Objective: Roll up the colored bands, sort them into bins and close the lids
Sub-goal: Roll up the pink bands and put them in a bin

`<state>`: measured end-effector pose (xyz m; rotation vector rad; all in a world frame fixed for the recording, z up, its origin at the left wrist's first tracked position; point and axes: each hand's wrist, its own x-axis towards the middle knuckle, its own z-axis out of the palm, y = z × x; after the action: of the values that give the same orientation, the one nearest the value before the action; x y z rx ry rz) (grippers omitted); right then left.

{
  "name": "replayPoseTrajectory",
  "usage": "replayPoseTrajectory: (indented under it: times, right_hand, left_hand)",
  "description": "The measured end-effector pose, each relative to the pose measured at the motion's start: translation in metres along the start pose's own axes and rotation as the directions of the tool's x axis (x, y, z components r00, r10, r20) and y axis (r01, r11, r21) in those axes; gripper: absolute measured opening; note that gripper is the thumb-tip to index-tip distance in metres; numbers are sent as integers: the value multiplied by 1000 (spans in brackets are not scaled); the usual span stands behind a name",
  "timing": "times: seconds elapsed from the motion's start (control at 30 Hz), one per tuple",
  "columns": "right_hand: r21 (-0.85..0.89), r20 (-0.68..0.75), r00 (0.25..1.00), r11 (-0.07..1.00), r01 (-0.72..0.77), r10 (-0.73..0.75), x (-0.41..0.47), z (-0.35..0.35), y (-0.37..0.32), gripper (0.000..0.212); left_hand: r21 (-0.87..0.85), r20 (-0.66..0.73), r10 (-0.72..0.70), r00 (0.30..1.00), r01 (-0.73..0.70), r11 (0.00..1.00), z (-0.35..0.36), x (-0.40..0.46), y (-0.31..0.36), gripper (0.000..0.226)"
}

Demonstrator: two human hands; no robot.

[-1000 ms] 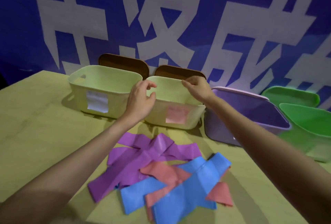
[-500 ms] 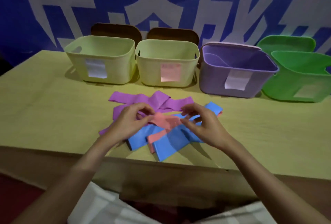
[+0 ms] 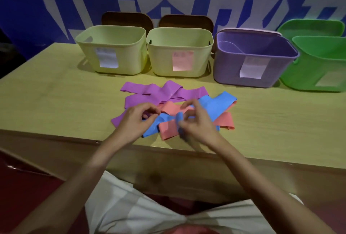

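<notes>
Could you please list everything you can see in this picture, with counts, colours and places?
bins: four in a row at the table's far side; two pale yellow, one purple, one green; all open.
brown lids: two, upright behind the yellow bins.
green lid: one, behind the green bin.
bands: overlapping purple, pink and blue pile near the front edge; count unclear.
table: one, light wood.
wall: blue, white characters.
left hand: on the pile, fingers curled.
right hand: pinching a blue band; blurred.

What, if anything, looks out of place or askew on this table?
Nothing is spilled or damaged. The purple bands, pink bands and blue bands lie crossed in one unsorted heap. All four bins stand open, including the purple bin.
</notes>
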<state>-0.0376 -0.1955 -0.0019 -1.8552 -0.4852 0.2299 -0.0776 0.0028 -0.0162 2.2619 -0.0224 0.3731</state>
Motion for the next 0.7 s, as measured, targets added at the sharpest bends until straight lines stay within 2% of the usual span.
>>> replayPoseTrajectory:
  times: [0.03, 0.13, 0.2, 0.27, 0.33, 0.5, 0.53, 0.6, 0.7]
  right_hand:
    - [130, -92, 996, 992, -3, 15, 7, -10, -6, 28]
    - [379, -275, 961, 917, 125, -17, 34, -35, -21, 23]
    - [489, -333, 943, 850, 195, -25, 55, -43, -28, 21]
    - [524, -351, 935, 817, 240, -49, 77, -42, -31, 20]
    - [499, -349, 935, 831, 245, -66, 97, -35, -31, 18]
    - [294, -356, 934, 943, 157, -44, 138, -5, -1, 18]
    - [270, -331, 943, 955, 123, -28, 145, 0, 6, 16]
    - [227, -234, 972, 972, 67, -13, 152, 5, 17, 26]
    - [56, -85, 989, 991, 125, -120, 140, 3, 19, 35]
  left_hand:
    - [7, 22, 16, 1000, -16, 1000, 0, -1, 0, 13]
    - [44, 130, 66, 989, -73, 996, 0, -2, -2, 10]
    - [118, 210, 111, 971, -138, 983, 1, -3, -5, 10]
    - [198, 275, 139, 951, -197, 960, 3, -4, -6, 15]
    - [238, 305, 146, 941, -224, 945, 4, -6, -4, 19]
    - [274, 382, 109, 918, -225, 935, 0, -5, -3, 25]
    - [275, 398, 98, 912, -220, 936, -2, -4, -4, 25]
    - [278, 422, 87, 903, -219, 935, -4, -4, -5, 29]
    - [280, 423, 101, 900, -236, 931, -4, -5, -5, 30]
